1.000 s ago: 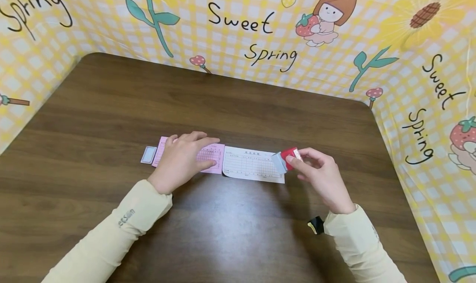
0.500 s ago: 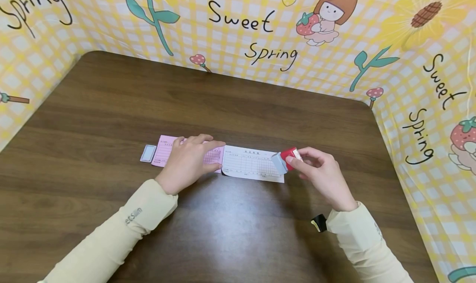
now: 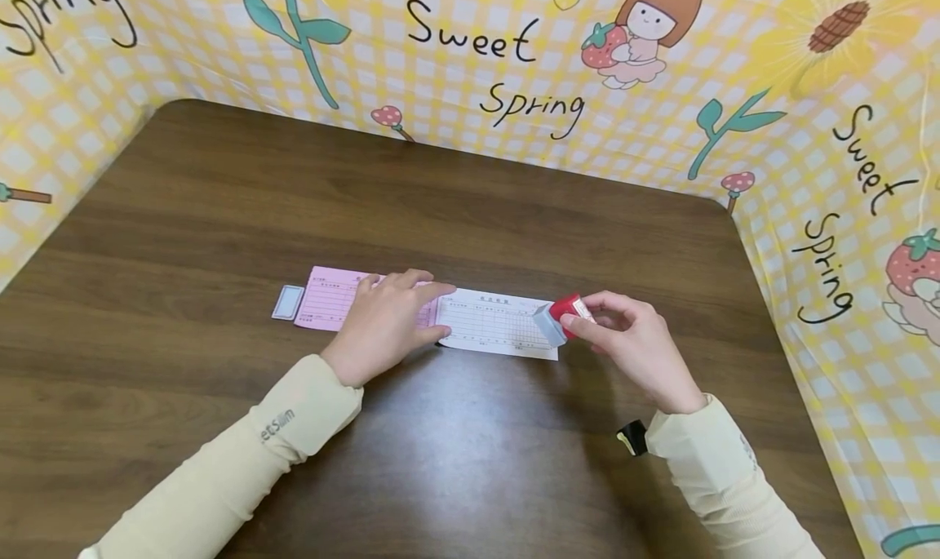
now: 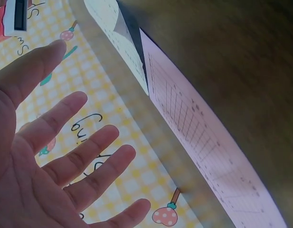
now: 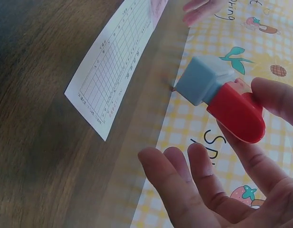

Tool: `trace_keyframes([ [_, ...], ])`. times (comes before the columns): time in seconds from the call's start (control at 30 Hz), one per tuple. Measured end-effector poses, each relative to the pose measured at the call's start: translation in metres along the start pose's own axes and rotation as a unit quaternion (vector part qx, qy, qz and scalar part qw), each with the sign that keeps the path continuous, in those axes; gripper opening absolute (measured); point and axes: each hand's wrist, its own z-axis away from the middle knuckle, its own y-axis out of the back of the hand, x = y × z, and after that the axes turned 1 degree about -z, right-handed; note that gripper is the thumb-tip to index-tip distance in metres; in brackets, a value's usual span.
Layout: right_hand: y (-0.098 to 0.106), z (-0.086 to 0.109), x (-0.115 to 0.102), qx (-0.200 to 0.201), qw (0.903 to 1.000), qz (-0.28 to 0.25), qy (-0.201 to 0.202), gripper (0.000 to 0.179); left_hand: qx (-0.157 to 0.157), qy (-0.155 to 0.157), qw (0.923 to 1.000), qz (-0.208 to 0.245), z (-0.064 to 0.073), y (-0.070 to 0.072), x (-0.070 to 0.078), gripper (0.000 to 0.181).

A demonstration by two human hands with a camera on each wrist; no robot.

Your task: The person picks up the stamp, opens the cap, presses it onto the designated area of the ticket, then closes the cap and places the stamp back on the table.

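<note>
Red and pale blue, the stamp (image 5: 227, 102) is pinched in the right hand (image 3: 637, 347), its other fingers loosely apart, above the white slip's (image 3: 488, 324) right end. The left hand (image 3: 385, 318), fingers spread, holding nothing, is over the pink slip (image 3: 326, 299), well in from the desk's (image 3: 455, 204) far edge.

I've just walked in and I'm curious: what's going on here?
A person's right hand pinches a red and grey-blue block, perhaps a stamp, above the right end of a white form. Their left hand is spread over an adjoining pink form; whether it touches is unclear. Both forms lie on a brown table.
</note>
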Motion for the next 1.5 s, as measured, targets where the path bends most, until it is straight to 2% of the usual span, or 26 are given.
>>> trace_keyframes([
  [0.43,0.001,-0.002,0.004,-0.012,0.9997,0.022,0.003,0.032,-0.005,-0.005,0.9999,-0.007,-0.003,-0.006,0.01,0.056],
  [0.67,0.001,-0.003,0.006,-0.015,0.9986,0.051,0.002,0.032,-0.004,-0.01,0.9999,-0.003,-0.004,-0.009,0.013,0.055],
  [0.93,0.002,-0.005,0.005,-0.011,0.9969,0.074,0.023,0.032,-0.005,-0.01,0.9999,-0.004,-0.006,-0.013,0.018,0.054],
  [1.5,0.001,-0.007,0.003,-0.013,0.9907,0.13,0.038,0.031,-0.004,-0.023,0.9997,-0.008,-0.009,-0.022,0.023,0.048],
])
